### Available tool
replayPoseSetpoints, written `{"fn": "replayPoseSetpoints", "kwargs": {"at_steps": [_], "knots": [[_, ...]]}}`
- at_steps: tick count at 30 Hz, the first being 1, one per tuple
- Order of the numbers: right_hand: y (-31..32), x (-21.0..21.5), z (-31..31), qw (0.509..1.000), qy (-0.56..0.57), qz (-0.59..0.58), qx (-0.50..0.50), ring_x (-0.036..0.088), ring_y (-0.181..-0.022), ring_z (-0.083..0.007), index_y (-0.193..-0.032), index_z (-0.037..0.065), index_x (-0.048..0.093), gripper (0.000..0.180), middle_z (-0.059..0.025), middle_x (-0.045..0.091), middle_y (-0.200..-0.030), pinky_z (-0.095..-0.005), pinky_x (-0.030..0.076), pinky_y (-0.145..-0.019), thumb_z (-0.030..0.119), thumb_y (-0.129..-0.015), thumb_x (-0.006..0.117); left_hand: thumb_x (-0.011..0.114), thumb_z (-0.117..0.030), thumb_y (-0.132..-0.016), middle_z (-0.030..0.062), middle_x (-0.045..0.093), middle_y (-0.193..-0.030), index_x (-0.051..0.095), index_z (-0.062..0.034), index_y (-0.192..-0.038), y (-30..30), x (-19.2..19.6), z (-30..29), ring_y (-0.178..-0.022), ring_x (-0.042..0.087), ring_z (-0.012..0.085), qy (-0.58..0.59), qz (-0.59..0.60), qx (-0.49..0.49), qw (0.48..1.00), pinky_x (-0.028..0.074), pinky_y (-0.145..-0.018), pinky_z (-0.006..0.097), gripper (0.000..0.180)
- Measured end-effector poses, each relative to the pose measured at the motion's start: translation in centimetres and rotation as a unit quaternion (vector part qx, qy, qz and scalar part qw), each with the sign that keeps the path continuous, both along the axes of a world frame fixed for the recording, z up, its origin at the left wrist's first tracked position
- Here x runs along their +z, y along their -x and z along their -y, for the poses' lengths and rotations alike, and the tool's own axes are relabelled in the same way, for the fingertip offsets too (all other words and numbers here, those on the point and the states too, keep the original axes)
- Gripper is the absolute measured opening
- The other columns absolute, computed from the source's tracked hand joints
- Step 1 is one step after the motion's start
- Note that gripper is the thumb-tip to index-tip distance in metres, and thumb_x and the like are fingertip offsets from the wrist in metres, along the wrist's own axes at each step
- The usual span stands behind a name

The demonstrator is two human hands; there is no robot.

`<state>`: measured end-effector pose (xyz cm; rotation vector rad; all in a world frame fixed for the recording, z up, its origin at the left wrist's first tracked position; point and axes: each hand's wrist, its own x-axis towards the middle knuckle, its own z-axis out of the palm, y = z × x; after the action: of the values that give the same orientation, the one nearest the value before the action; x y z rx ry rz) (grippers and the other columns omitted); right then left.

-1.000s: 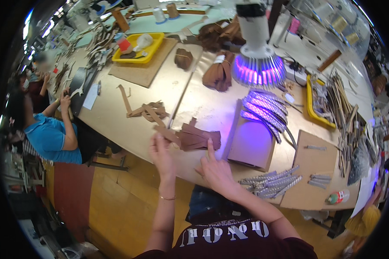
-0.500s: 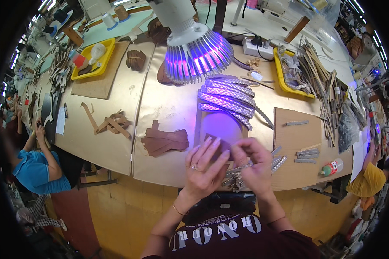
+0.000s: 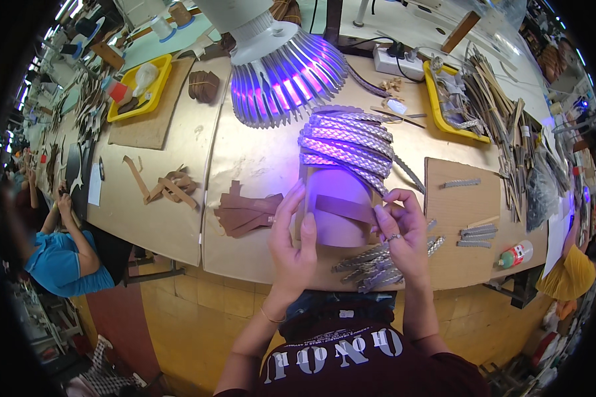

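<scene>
A flat brown strip (image 3: 344,207), probably leather, lies across a smooth pad (image 3: 334,182) lit purple. The fingers of my right hand (image 3: 404,231) are closed in a pinch on its right end. My left hand (image 3: 293,241) is open at the pad's left edge, fingers stretched away from me and thumb apart. Long braided straps (image 3: 347,144) in a silvery tone lie just beyond the pad. Nearer to me, below my right hand, is a heap of short braided pieces (image 3: 371,266). Brown strips (image 3: 242,210) lie fanned out beside my left hand.
A finned lamp (image 3: 288,79) hangs low over the pad. Cardboard (image 3: 444,202) at right bears short braided pieces; a bottle (image 3: 514,254) lies near it. Yellow trays (image 3: 475,137) stand farther back. Loose tan strips (image 3: 172,188) lie left. A person in blue (image 3: 69,261) works at far left.
My left hand has moved left off the brown strip, which now lies exposed across the pad. My right hand has shifted right to the strip's end. The view has shifted slightly.
</scene>
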<state>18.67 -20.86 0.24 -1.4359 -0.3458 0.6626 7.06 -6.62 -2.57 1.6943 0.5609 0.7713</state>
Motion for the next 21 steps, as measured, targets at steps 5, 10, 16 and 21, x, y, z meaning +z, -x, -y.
{"fn": "replayPoseSetpoints", "kwargs": {"at_steps": [5, 10, 16, 21], "knots": [[-0.2, -0.4, -0.4, 0.999, 0.029, 0.033, 0.017, 0.059, -0.071, -0.0085, -0.116, 0.005, 0.048, 0.021, -0.0036, 0.062, -0.078, -0.0230, 0.045, -0.063, 0.012, -0.099, 0.057, 0.054, -0.020, -0.098, 0.0230, 0.051, -0.140, 0.054, 0.0019, -0.133, 0.3, -0.1, 0.2, -0.132, 0.047, 0.0385, -0.168, -0.058, -0.042, 0.983, 0.032, -0.112, 0.047, 0.042], [-0.2, -1.4, -1.2, 0.991, 0.064, 0.116, -0.004, 0.056, -0.071, -0.0066, -0.115, 0.005, 0.048, 0.023, -0.0025, 0.062, -0.078, -0.0206, 0.044, -0.065, 0.010, -0.097, 0.060, 0.050, -0.030, -0.100, 0.0220, 0.051, -0.140, 0.054, 0.0014, -0.134, 0.8, -1.3, 1.0, -0.133, 0.046, 0.0383, -0.265, -0.058, -0.070, 0.960, 0.027, -0.114, 0.054, 0.046], [0.3, -1.8, -1.1, 0.975, 0.090, 0.198, -0.054, 0.061, -0.059, -0.0149, -0.115, 0.002, 0.050, 0.031, -0.0096, 0.061, -0.070, -0.0284, 0.047, -0.053, 0.017, -0.093, 0.067, 0.048, -0.035, -0.100, 0.0258, 0.051, -0.138, 0.052, 0.0050, -0.134, 1.3, -2.1, 1.8, -0.133, 0.045, 0.0401, -0.274, -0.079, -0.041, 0.958, 0.024, -0.113, 0.058, 0.052], [-0.3, -3.1, 2.2, 0.921, 0.239, 0.281, -0.122, 0.061, -0.057, -0.0185, -0.107, 0.004, 0.058, 0.022, -0.0104, 0.062, -0.074, -0.0315, 0.048, -0.051, 0.016, -0.092, 0.068, 0.055, -0.032, -0.097, 0.0290, 0.045, -0.142, 0.042, 0.0045, -0.140, 1.2, -3.1, 2.3, -0.133, 0.043, 0.0438, -0.303, -0.066, -0.037, 0.950, 0.025, -0.113, 0.058, 0.058]]}}
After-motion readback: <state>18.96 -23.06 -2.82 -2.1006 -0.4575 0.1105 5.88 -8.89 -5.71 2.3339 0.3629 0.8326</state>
